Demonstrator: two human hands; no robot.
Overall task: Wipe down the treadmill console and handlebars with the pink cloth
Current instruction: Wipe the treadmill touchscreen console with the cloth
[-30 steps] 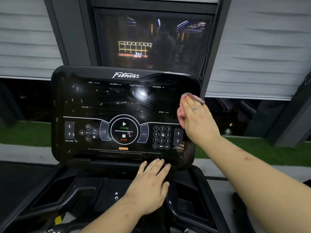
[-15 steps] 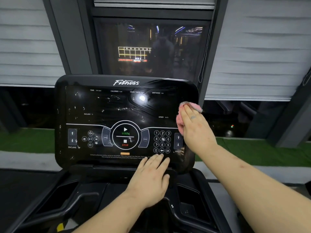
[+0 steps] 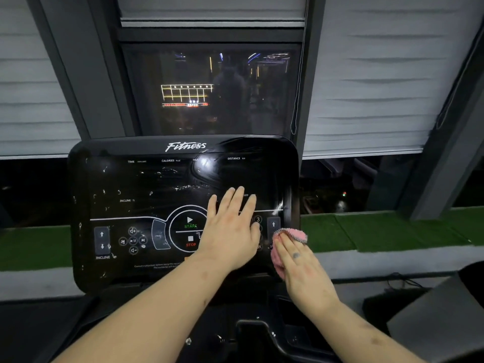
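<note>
Pink cloth (image 3: 293, 235): pressed under the straight, close-set fingers of the right hand (image 3: 301, 273) at the 4 o'clock edge of the console (image 3: 131, 179), thumb apparently hidden; smudged panel lies toward 10 o'clock, past the flat, spread left hand (image 3: 230, 231).

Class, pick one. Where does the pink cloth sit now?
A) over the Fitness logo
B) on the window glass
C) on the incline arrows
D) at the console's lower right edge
D: the right hand presses the pink cloth against the console at its lower right edge.
</note>
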